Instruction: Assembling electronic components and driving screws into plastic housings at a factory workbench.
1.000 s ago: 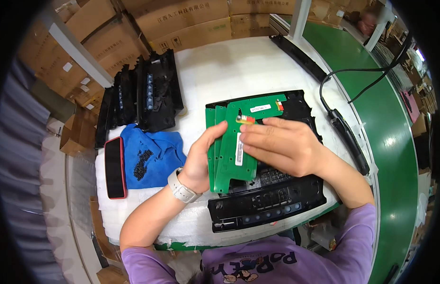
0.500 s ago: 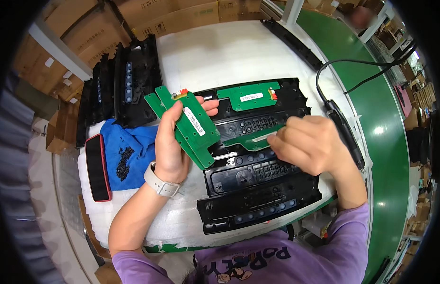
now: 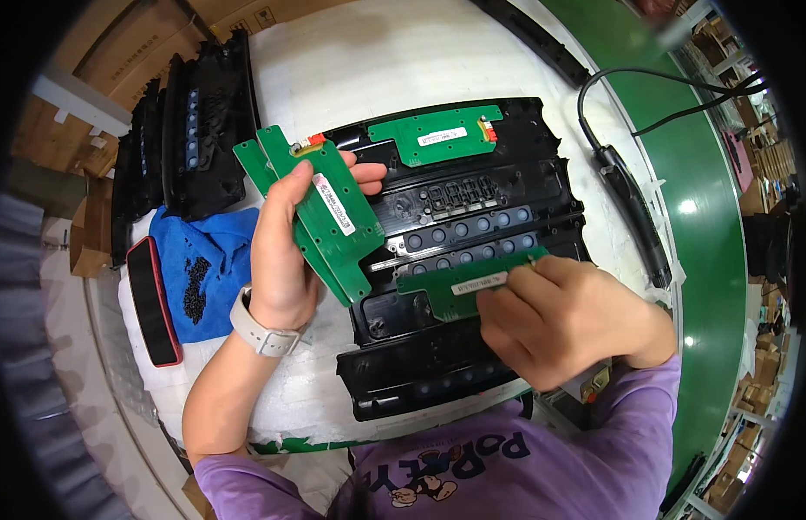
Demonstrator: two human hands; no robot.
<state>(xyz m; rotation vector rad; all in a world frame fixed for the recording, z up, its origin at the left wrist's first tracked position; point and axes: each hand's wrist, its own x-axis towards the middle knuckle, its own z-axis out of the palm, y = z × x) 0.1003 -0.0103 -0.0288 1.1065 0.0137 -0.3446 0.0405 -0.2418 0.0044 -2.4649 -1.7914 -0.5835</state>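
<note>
My left hand (image 3: pixel 280 251) grips a small stack of green circuit boards (image 3: pixel 355 212), fanned slightly apart, with a white label and a red connector on the top one. In my right hand (image 3: pixel 563 321) is another green circuit board (image 3: pixel 424 284), pinched near its right end. It is held over the nearer of several black plastic panels (image 3: pixel 377 386), which lie in a row across the table. One more green circuit board (image 3: pixel 420 149) rests on the farthest panel. The panel between shows black digit-shaped frames (image 3: pixel 463 196) and blue round buttons (image 3: pixel 462 230); my right hand hides part of the nearer panels.
To the left, a blue cloth (image 3: pixel 225 295) carries a heap of small black parts (image 3: pixel 195 290), beside a red-edged phone (image 3: pixel 153 303). More black panels (image 3: pixel 216 130) stand at the far left. A black corded tool (image 3: pixel 633 212) lies on the right.
My right hand has brought its circuit board nearer to me, from the second panel toward the third, and its label side now faces up more. My left hand keeps its stack.
</note>
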